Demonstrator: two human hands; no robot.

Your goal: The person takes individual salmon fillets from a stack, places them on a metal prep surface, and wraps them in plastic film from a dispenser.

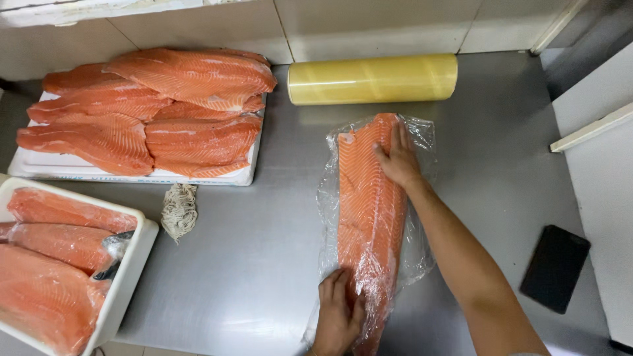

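Salmon fillet in cling film lies on the steel counter, both hands pressed flat on it, film roll beyond, fillet trays left.

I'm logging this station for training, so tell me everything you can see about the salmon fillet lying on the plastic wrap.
The salmon fillet is long, orange-pink, with pale fat lines, flesh side up. It lies lengthwise on the steel table, on a crinkled sheet of clear plastic wrap that partly folds over its near end. The right hand presses flat on its far end; the left hand holds the wrap against its near end.
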